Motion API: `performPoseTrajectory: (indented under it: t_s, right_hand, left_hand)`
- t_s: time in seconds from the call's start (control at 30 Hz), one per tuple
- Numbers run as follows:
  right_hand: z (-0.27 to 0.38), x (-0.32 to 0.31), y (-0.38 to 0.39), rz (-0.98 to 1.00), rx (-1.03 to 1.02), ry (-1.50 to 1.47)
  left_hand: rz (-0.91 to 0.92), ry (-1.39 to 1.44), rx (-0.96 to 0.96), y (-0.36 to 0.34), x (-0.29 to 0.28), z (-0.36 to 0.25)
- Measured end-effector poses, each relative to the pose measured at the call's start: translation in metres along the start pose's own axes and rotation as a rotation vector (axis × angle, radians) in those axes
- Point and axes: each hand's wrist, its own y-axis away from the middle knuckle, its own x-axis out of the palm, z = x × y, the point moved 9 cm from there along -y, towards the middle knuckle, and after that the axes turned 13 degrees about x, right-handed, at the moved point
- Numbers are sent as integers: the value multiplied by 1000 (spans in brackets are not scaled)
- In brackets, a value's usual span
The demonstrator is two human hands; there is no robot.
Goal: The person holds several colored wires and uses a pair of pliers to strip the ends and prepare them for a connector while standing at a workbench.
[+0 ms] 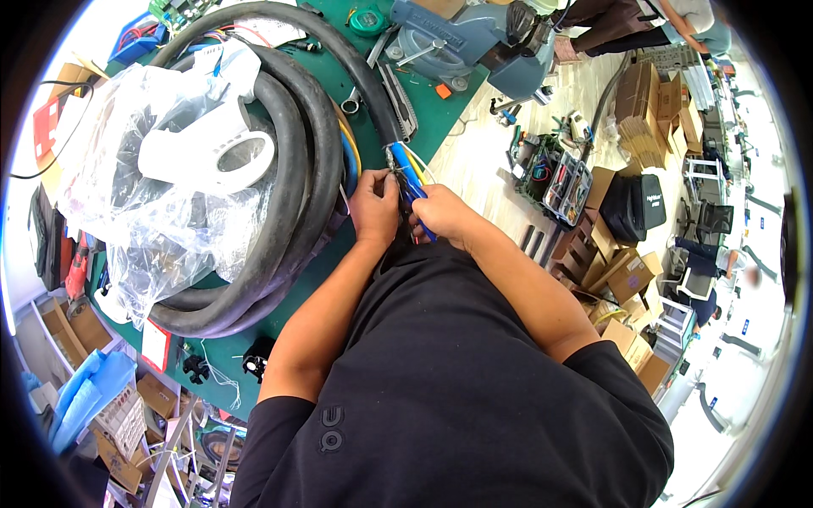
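Both hands (375, 207) nearly meet at exposed wires (399, 156).

The thick cable (293, 152) wears matt black rubber, and the blue wire (405, 165) at its stripped end has smooth plastic insulation. Clear, crinkled plastic bags (161, 229) shine beneath a smooth white plastic part (190, 152). The tabletop (279, 326) looks smooth and green, the shirt (483, 372) soft matt black cloth, the boxes (635, 93) dull brown cardboard, the floor (474, 144) pale wood-grained.
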Motion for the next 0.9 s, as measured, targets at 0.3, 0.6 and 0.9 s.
performPoseTrajectory:
  t_s: [0.3,0.6,0.9]
  right_hand:
    - [-5,-8,-11,-102,-112,42]
    - [-18,3,-6,75,33,-211]
    - [-25,-1,-16,131,-29,-273]
  left_hand:
    - [-39,-37,44,-1,0,-10]
    - [-39,-150,32,-3,-3,-10]
    - [-81,-83,9,-3,1,4]
